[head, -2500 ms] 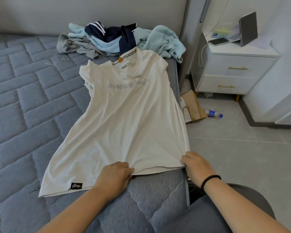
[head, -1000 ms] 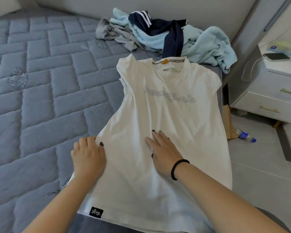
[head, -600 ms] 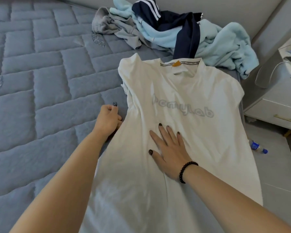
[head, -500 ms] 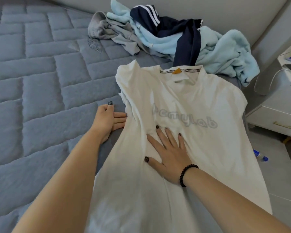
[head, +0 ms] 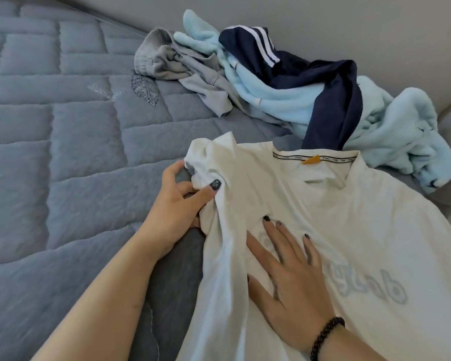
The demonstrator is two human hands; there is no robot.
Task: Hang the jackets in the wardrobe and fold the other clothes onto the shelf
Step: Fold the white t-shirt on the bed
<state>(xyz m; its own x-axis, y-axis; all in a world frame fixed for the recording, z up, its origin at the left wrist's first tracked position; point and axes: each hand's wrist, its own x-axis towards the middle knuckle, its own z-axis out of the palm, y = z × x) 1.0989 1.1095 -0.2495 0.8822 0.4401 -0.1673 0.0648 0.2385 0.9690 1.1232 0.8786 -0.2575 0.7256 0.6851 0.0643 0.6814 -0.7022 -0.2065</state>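
— Where's the shirt?
— Spread face up on the quilted grey-blue mattress (head: 63, 157), a white T-shirt (head: 349, 230) with pale lettering across the chest and an orange tag at the neckband, collar pointing toward the clothes pile.
— Left hand (head: 179, 201)?
— Beside the shirt's left edge, thumb and fingers curled around the bunched sleeve (head: 206, 162), pinching the fabric; dark polish on the thumbnail.
— Right hand (head: 289, 269)?
— Flat on the chest of the shirt, fingers straight and spread, pressing the cloth down, gripping nothing. Black bead bracelet (head: 326, 337) at the wrist.
— And the rest of the clothes?
— Heaped near the headboard, just beyond the collar: a light blue fleece garment (head: 388, 131), a navy jacket (head: 331, 95) with white stripes draped over it, a grey garment (head: 172, 61) crumpled at the left of the pile.
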